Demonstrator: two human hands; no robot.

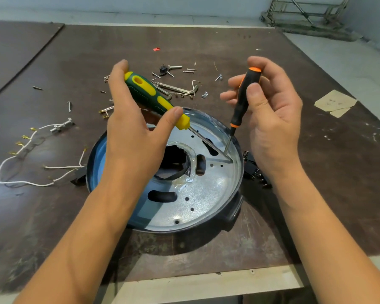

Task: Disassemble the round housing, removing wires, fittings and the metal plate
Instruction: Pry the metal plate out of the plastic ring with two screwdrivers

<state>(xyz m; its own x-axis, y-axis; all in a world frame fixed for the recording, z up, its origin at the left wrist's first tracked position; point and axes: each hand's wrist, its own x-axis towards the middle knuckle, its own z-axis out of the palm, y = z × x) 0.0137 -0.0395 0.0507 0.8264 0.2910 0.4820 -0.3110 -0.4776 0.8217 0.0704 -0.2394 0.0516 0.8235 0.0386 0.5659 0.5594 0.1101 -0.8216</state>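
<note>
The round housing [92, 163] lies flat on the dark tabletop [228, 242], just in front of the person; it is a shallow black bowl, and seated inside it is the metal plate [208, 194], silvery, pierced with small holes and long slots, with a big central opening ringed by clear plastic film [184, 181]; through that opening only darkness shows. Two tool tips meet at the plate's far right edge, close against the housing wall; the green and yellow screwdriver [154, 98] slants down from the left, and the black and orange screwdriver [242, 99] stands nearly upright. The left hand [130, 132] holds the green one with thumb and fingers wrapped loosely round the handle; the right hand [270, 119] pinches the slim handle between thumb and fingers, the other fingers spread behind it. A black clip [253, 170] sits just outside the housing on the right; another black fitting [79, 175] touches its left side, with white wires [26, 183] trailing off it across the tabletop, brass terminals [22, 137] along them. Farther back lie hex keys [180, 88], loose screws [190, 70] and a small black part [162, 70]; a scrap of tape [336, 103] lies well to the right.
</note>
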